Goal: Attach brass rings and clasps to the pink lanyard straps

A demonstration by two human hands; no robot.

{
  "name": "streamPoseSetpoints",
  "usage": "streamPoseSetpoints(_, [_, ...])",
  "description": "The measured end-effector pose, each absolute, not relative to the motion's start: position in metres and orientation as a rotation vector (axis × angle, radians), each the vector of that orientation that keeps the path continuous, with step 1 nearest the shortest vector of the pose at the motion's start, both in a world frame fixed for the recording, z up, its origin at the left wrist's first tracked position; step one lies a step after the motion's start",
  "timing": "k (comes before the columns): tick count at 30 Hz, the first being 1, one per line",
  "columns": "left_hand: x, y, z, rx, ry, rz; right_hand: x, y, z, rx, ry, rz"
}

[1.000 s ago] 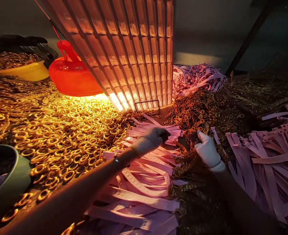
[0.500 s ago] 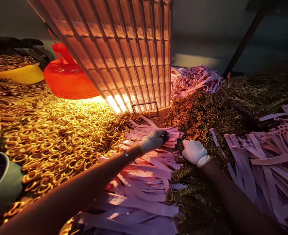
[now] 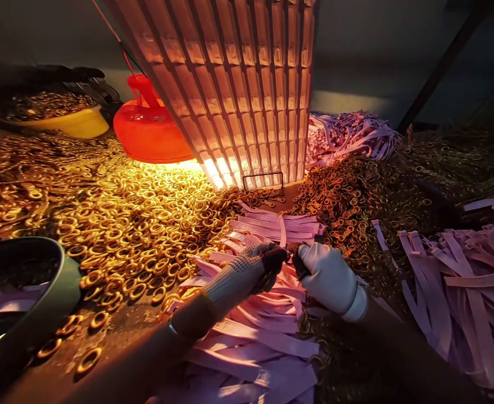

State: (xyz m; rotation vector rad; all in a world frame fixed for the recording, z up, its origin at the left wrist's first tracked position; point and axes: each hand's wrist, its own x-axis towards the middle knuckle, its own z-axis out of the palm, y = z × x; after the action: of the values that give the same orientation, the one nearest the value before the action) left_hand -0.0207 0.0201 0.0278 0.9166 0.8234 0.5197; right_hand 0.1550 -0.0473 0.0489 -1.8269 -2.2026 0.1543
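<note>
**Gloved hands meet over the strap pile**

The left hand (image 3: 253, 269) and the right hand (image 3: 324, 272), both gloved, are drawn together at the fingertips above the pink straps (image 3: 263, 331). Fingers on each are pinched narrow around something small and dark between them; what it is cannot be told, though a thin strap end rises just above the meeting point.

Progress, as judged: a neat bundle of straps (image 3: 284, 223) lies just beyond the hands. Loose straps remain in quantity beneath the forearms, to the right (image 3: 461, 280) and at the back (image 3: 347, 134), so much appears left.

Counts: two hands; three loose strap heaps and one bundle; gold rings (image 3: 116, 224) spread over the left of the table, too many to count; darker rings (image 3: 356, 196) heaped on the right likewise. One red lamp (image 3: 149, 132), one ribbed rack (image 3: 250, 90) standing behind, one yellow bowl (image 3: 74, 120) of rings, one green bowl (image 3: 57, 292) at near left.
</note>
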Motion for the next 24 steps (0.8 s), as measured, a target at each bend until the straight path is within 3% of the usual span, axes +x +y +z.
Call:
streamPoseSetpoints(7, [-0.025, 0.024, 0.034, 1.492, 0.935, 0.391, 0.146, -0.053, 0.053, -1.903, -2.410, -0.232])
streamPoseSetpoints(13, [-0.025, 0.025, 0.036, 2.017, 0.823, 0.369, 0.144, -0.051, 0.044, -1.969, -2.297, -0.184])
streamPoseSetpoints(18, [-0.015, 0.010, 0.034, 2.008, 0.987, 0.561, 0.147, -0.050, 0.041, -2.070, -2.182, -0.104])
streamPoseSetpoints(24, [-0.011, 0.012, 0.029, 1.674, 0.924, 0.366, 0.152, -0.048, 0.042, -1.988, -2.220, -0.128])
